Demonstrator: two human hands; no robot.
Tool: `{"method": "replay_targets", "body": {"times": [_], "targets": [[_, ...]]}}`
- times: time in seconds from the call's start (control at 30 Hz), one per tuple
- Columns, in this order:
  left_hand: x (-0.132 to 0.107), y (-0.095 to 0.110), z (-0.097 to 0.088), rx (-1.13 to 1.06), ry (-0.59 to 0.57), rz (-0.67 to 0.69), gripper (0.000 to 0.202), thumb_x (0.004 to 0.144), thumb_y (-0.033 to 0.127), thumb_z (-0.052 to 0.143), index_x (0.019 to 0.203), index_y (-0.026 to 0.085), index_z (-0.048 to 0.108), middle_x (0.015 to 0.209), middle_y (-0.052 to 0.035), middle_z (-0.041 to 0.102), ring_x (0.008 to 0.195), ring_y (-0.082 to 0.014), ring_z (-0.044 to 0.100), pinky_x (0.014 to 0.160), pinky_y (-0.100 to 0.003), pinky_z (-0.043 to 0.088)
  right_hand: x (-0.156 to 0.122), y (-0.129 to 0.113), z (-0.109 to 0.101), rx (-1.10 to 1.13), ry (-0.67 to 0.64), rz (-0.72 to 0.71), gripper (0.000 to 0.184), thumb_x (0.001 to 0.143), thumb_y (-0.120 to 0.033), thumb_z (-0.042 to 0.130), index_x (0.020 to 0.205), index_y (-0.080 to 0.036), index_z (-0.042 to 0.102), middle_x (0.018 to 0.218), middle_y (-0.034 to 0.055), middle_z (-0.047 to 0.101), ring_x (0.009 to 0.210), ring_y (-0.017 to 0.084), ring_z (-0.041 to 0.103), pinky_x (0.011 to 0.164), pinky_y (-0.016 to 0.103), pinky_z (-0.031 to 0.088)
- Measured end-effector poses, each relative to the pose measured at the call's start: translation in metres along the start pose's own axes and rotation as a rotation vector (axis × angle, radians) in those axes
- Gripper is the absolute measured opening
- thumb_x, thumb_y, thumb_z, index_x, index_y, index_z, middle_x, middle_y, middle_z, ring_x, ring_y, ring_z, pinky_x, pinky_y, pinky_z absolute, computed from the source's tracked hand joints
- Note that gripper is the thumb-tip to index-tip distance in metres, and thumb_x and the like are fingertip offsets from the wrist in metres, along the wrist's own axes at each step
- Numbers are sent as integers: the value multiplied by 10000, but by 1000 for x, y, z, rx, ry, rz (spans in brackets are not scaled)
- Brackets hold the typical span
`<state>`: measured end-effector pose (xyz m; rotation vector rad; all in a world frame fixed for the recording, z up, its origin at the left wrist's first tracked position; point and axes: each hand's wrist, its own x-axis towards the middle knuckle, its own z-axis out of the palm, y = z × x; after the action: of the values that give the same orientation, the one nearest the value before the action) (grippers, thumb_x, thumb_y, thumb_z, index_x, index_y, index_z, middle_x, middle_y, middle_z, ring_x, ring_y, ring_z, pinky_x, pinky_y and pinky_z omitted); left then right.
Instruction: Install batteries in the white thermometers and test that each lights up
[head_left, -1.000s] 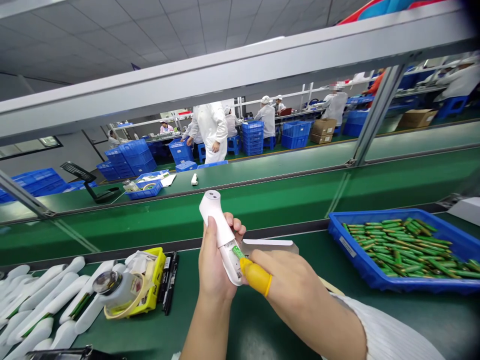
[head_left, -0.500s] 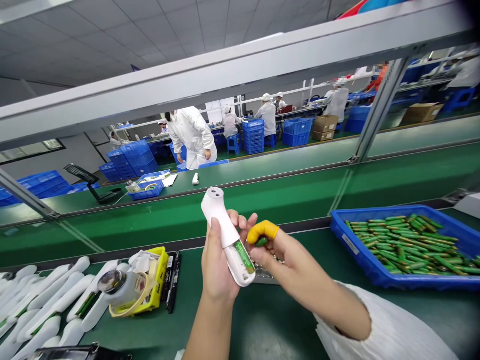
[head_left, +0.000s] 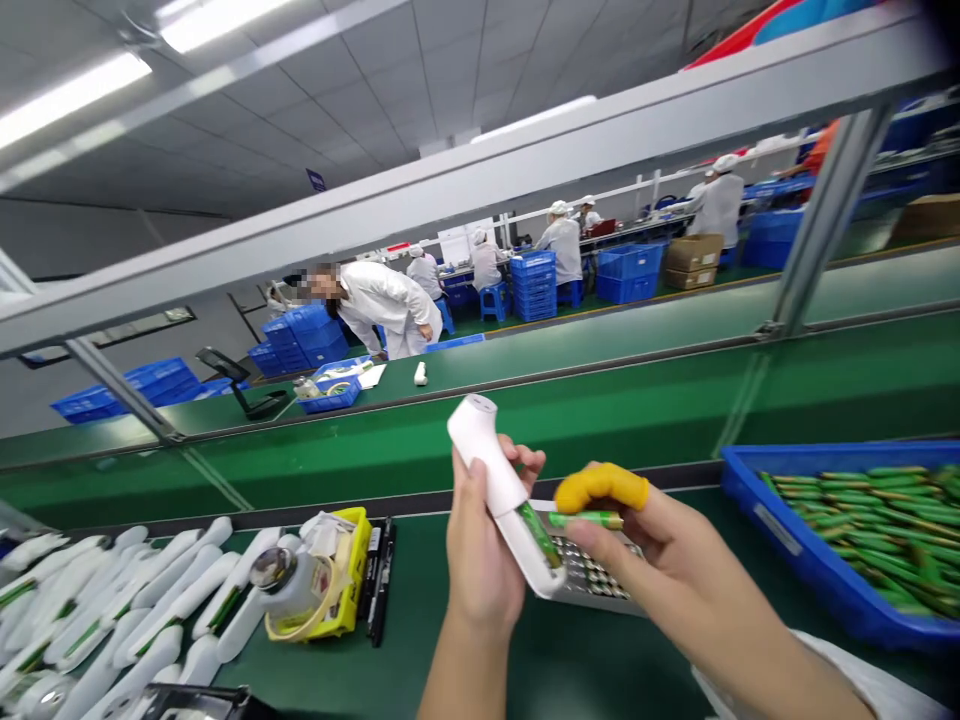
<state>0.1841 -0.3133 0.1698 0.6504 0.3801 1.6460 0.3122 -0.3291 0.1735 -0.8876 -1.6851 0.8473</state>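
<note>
My left hand (head_left: 480,560) is wrapped round a white handheld thermometer body (head_left: 499,480), head up, its open battery bay facing me with one green battery (head_left: 538,530) seated in it. Just to its right, my right hand (head_left: 660,560), with a yellow finger cot (head_left: 600,485) on one finger, pinches a second green battery (head_left: 586,519) lying level, its tip close to the bay. Under both hands lies a flat metal tray (head_left: 596,580) on the green bench.
A blue bin (head_left: 795,540) full of green batteries stands at the right. Several white thermometer bodies (head_left: 112,610) lie at the left, beside a yellow box (head_left: 349,570) with a bottle and tape roll and black pens (head_left: 379,580). Beyond run green conveyor belts (head_left: 637,400); people in white coats work behind.
My right hand left the bay after seating one battery and now holds a second battery level beside the thermometer. The view has swung left, so everything sits further right.
</note>
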Motion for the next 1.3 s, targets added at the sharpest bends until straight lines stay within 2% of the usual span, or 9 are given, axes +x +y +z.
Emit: {"method": "replay_targets", "body": {"times": [0.1,0.27,0.43,0.53,0.73,0.9,1.0,1.1,1.3], "targets": [[-4,-2,2,31,-63,-5,182,875,343,532,946,182,578,907,-38,564,914,-165,578,965,-350,430,4,3,0,117,-79,134,213,805,-408,647,793,-197,624,743,21,621,669,161,598,600,239,511],[-11,-7,8,100,-87,-68,279,800,424,623,927,178,590,961,-91,615,941,-209,574,930,-374,432,6,6,1,226,-48,252,365,724,-479,700,927,-194,593,814,65,656,734,212,646,623,298,573],[-12,-6,11,101,-3,-34,301,749,414,692,934,199,593,969,-62,607,968,-190,576,929,-318,430,1,9,2,-104,45,66,274,811,-458,598,919,-207,614,760,47,660,647,194,642,550,269,547],[-12,-3,10,65,51,3,341,725,419,718,965,218,584,963,-43,594,969,-186,581,903,-309,449,-3,13,8,-236,32,-34,304,848,-435,569,1073,-232,592,932,57,672,775,205,657,625,276,561],[-12,-3,9,104,103,97,433,686,480,733,1006,259,543,966,-36,576,997,-201,572,893,-325,462,-13,22,25,-311,92,-14,418,861,-417,546,1237,-236,510,1047,82,662,896,252,655,711,339,568],[-11,3,12,146,-94,103,413,773,471,650,1108,273,513,1090,-56,571,1036,-230,587,873,-348,480,-8,18,14,-188,135,22,410,851,-458,548,1192,-231,571,984,88,682,863,258,667,658,300,581],[-10,11,11,230,-165,128,641,795,399,653,1325,310,303,1060,-61,628,956,-216,634,815,-339,503,-4,13,5,-8,65,119,458,789,-509,611,1152,-230,605,957,90,692,816,252,676,659,287,596],[-10,16,11,296,-159,168,848,768,417,681,1406,310,132,939,-53,671,867,-230,665,779,-363,516,-1,9,3,167,14,235,498,731,-525,667,1124,-223,618,979,102,693,799,260,678,656,314,605],[-10,14,13,335,-125,185,884,717,421,731,1389,294,171,858,-42,687,835,-240,670,740,-361,528,3,5,4,270,-28,291,478,690,-520,710,1042,-206,635,944,113,691,803,271,665,720,376,588]]}}
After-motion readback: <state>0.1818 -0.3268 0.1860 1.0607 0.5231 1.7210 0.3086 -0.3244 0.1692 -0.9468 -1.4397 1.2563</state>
